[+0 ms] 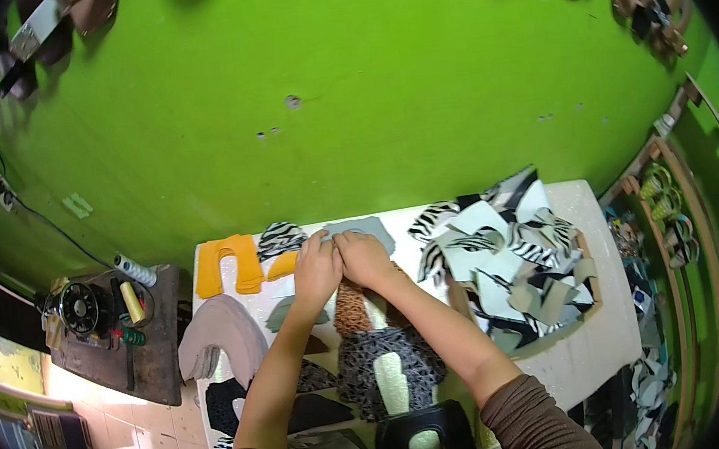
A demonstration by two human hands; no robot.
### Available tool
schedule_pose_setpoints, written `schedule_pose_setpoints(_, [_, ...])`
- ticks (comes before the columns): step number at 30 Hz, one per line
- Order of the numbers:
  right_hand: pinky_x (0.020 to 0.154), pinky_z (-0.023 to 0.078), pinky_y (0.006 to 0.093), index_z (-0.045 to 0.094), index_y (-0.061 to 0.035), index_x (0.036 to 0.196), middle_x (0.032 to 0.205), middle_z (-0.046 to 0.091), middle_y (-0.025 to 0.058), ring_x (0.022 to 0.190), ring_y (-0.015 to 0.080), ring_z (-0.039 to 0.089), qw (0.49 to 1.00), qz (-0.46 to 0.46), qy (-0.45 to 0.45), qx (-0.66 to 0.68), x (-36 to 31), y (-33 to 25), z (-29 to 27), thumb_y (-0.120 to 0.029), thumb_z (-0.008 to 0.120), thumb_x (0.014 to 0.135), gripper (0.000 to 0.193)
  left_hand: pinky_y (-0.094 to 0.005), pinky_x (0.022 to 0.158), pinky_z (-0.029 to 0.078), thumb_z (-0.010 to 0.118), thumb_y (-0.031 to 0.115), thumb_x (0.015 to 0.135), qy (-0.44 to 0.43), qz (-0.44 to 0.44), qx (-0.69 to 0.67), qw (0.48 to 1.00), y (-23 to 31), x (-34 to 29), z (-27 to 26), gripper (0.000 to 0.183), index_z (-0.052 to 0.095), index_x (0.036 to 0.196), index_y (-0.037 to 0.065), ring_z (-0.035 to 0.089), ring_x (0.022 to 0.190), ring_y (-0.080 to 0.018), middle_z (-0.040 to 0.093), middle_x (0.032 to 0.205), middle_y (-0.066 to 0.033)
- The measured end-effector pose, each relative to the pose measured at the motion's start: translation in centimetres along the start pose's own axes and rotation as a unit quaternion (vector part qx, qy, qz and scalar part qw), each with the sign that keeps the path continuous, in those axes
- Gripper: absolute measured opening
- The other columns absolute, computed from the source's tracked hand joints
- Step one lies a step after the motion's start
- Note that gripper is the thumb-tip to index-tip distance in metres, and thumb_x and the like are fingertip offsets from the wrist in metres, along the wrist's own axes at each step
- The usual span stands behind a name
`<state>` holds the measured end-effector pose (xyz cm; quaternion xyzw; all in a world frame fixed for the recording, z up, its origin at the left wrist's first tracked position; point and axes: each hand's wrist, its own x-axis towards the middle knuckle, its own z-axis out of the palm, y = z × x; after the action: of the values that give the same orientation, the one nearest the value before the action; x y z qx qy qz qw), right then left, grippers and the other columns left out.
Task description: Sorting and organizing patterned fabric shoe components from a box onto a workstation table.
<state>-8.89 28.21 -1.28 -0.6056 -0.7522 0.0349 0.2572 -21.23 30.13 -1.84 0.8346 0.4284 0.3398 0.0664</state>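
Note:
My left hand (318, 268) and my right hand (363, 257) meet side by side at the table's far edge, fingers bent and closed on the near side of a grey cut piece (366, 226) of sheet material. What lies under the fingertips is hidden. Just below my hands is a brown textured piece (351, 308), partly covered by my right forearm. Nearer to me lies a dark grey patterned U-shaped piece (359, 373). Left of my hands are yellow-orange U-shaped pieces (247, 266), a zebra-patterned piece (281, 239) and a grey-green piece (286, 314).
A box (592, 280) heaped with white, black and zebra-striped scraps (491, 238) stands right on the white table (613, 295). A stack of pale curved pieces (231, 323) sits left. Beyond is a dark side table (152, 366) with thread spools; a green wall (416, 89) rises behind.

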Motion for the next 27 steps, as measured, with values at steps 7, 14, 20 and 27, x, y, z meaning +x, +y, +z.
schedule_pose_setpoints(7, [0.067, 0.046, 0.0394, 0.058, -0.0024, 0.079, 0.075, 0.059, 0.0146, 0.072, 0.0305, 0.058, 1.000, 0.016, 0.021, -0.003, -9.8, 7.1, -9.6, -0.014, 0.051, 0.076, 0.014, -0.0387, 0.074, 0.045, 0.053, 0.011, 0.078, -0.095, 0.024, -0.175, 0.980, 12.2, 0.2, 2.0, 0.015, 0.059, 0.086, 0.000, 0.055, 0.085, -0.0306, 0.058, 0.090, -0.0130])
schedule_pose_setpoints(14, [0.079, 0.040, 0.0405, 0.057, -0.0042, 0.098, 0.094, 0.054, 0.0130, 0.091, 0.0311, 0.051, 0.981, 0.135, 0.083, -0.110, -18.5, 16.4, -17.3, -0.010, 0.057, 0.072, 0.026, -0.0351, 0.077, 0.045, 0.050, 0.015, 0.082, -0.141, -0.015, -0.246, 0.959, 22.5, -0.9, 7.8, 0.020, 0.060, 0.092, 0.001, 0.056, 0.087, -0.0316, 0.058, 0.094, -0.0151])
schedule_pose_setpoints(20, [0.084, 0.038, 0.0406, 0.056, -0.0073, 0.105, 0.101, 0.052, 0.0135, 0.097, 0.0311, 0.049, 0.983, 0.159, 0.001, -0.091, -21.5, 20.7, -18.2, -0.016, 0.062, 0.073, 0.034, -0.0388, 0.071, 0.044, 0.053, 0.013, 0.079, -0.066, 0.045, -0.143, 0.986, 28.0, -1.0, 11.1, 0.016, 0.060, 0.090, 0.004, 0.057, 0.080, -0.0324, 0.059, 0.088, -0.0142])
schedule_pose_setpoints(27, [0.081, 0.038, 0.0383, 0.058, -0.0085, 0.098, 0.094, 0.054, 0.0105, 0.092, 0.0283, 0.051, 0.991, 0.122, 0.046, -0.001, -21.5, 22.3, -19.6, -0.019, 0.067, 0.070, 0.031, -0.0361, 0.070, 0.045, 0.053, 0.018, 0.082, -0.133, -0.023, -0.170, 0.976, 30.5, -1.1, 10.9, 0.020, 0.060, 0.092, 0.002, 0.058, 0.075, -0.0288, 0.059, 0.083, -0.0132])
